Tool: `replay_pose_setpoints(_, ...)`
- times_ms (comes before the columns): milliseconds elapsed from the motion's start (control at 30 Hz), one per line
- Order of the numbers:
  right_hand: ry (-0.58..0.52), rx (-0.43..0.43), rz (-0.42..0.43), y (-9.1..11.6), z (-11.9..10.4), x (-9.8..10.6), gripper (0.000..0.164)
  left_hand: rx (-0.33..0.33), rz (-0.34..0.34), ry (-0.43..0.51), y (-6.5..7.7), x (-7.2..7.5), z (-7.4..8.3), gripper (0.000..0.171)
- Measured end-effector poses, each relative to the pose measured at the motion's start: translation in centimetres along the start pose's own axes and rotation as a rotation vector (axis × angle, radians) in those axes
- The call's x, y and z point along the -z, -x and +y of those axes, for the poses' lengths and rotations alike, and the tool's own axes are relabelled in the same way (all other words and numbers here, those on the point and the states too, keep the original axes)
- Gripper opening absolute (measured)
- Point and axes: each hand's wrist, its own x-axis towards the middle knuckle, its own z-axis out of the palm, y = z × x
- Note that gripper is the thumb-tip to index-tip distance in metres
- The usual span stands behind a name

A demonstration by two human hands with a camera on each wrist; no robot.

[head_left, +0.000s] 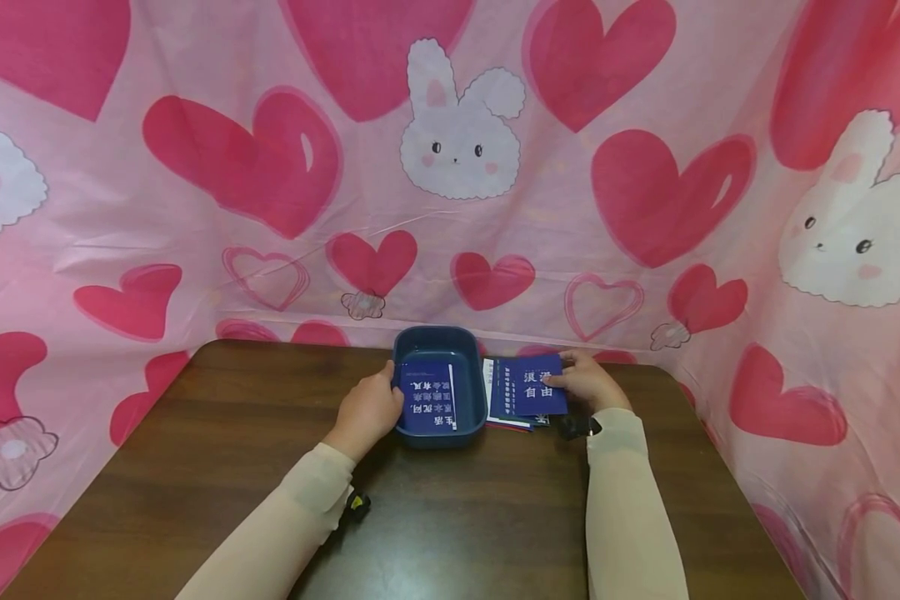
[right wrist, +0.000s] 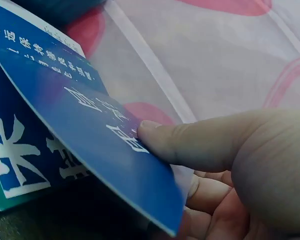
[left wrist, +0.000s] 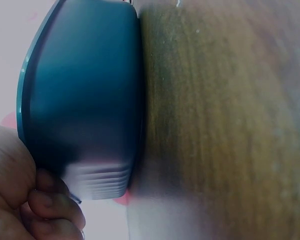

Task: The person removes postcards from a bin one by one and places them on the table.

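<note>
A dark blue-green plastic bin (head_left: 438, 440) stands on the table, and a blue card (head_left: 431, 396) with white lettering lies inside it. My left hand (head_left: 367, 408) grips the bin's left rim; the left wrist view shows the curled fingers (left wrist: 55, 205) at the bin's wall. Just right of the bin, several cards (head_left: 498, 392) lie in an overlapping pile. With thumb and fingers my right hand (head_left: 588, 383) pinches the right edge of a blue card (right wrist: 105, 135) with white characters. That card's held edge is lifted and bent above the cards underneath.
The brown wooden table (head_left: 450, 517) stretches in front of the bin and to both sides. A pink cloth (head_left: 480, 225) with hearts and rabbits hangs close behind the bin and around the table's sides.
</note>
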Motion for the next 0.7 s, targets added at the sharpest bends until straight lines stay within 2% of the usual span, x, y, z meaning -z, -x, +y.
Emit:
replay_pose_setpoints(233,-0.065,0.02,-0.04,0.0,-0.2,-0.2,0.086,-0.002,0.0,0.0,0.0,0.1,0.0,0.067)
replay_pose_setpoints(333,-0.026,0.015,-0.038,-0.3,0.0,-0.5,0.088,0.001,-0.002,0.0,0.0,0.1,0.0,0.067)
replay_pose_setpoints(467,0.122,-0.002,0.022,-0.8,0.1,-0.9,0.092,0.002,-0.003,-0.002,-0.1,0.0,0.0,0.067)
replay_pose_setpoints(567,0.279,0.001,0.079,-1.0,-0.1,-1.2,0.093,0.002,0.0,-0.005,-0.2,0.0,0.0,0.067)
replay_pose_setpoints(700,0.416,0.008,0.123,-1.2,-0.3,-1.6,0.092,0.004,0.0,-0.008,-0.3,0.0,0.0,0.067)
